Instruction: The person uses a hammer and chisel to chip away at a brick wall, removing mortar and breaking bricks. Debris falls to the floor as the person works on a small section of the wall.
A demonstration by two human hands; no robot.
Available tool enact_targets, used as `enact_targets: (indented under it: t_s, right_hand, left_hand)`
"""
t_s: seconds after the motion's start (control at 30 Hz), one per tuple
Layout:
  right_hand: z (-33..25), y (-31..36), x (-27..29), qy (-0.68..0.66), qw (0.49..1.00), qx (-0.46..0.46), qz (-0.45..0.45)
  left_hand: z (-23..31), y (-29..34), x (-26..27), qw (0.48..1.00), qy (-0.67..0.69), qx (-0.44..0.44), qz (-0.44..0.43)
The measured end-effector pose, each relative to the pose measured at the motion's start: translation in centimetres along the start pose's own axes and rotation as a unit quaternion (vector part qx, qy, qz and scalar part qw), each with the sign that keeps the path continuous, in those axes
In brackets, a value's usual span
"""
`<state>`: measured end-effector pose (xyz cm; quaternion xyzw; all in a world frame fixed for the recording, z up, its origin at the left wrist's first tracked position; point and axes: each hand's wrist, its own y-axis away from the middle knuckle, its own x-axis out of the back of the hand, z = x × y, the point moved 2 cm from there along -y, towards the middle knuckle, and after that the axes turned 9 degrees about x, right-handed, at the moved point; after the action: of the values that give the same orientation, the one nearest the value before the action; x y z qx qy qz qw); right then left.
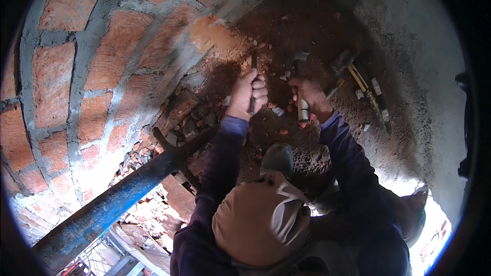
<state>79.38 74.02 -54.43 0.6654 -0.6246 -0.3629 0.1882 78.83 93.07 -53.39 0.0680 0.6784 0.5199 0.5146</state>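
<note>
My left hand (247, 95) is closed around a dark metal chisel (254, 60), whose far end points toward rubble by the foot of the brick wall. To its right, my right hand (313, 98) grips a hammer (304, 110) by the handle. The pale butt of that handle sticks out below my fist, and the dark head beyond the hand is hard to make out in shadow. The two tools are apart. Orange brick dust (208, 33) covers the wall's base near the chisel tip.
Right of my hands lie a yellow-handled hammer (356, 77) and a long narrow tool (379, 97). A brick wall (102, 66) curves along the left, a grey plastered wall (434, 46) along the right. A blue metal prop (117, 191) slants across lower left, beside broken bricks (192, 120).
</note>
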Motion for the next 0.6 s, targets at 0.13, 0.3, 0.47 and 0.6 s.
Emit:
enact_targets:
  t_s: [0.13, 0.3, 0.47, 0.6]
  right_hand:
    - [1.5, -1.9, 2.0, -0.091, 0.994, -0.046, -0.050]
    - [1.6, -3.0, 3.3, -0.167, 0.983, -0.027, -0.065]
    - [1.9, -3.0, 3.8, -0.200, 0.976, -0.037, -0.078]
    - [2.6, -3.5, 4.4, -0.203, 0.974, -0.040, -0.090]
  left_hand:
    - [-1.1, -0.7, -0.5, 0.990, -0.042, -0.103, 0.090]
    - [2.3, -0.7, 0.6, 0.944, -0.038, -0.261, 0.199]
    - [1.3, -0.7, 3.7, 0.913, -0.016, -0.282, 0.293]
    - [1.0, -3.4, 2.8, 0.921, 0.156, -0.243, 0.263]
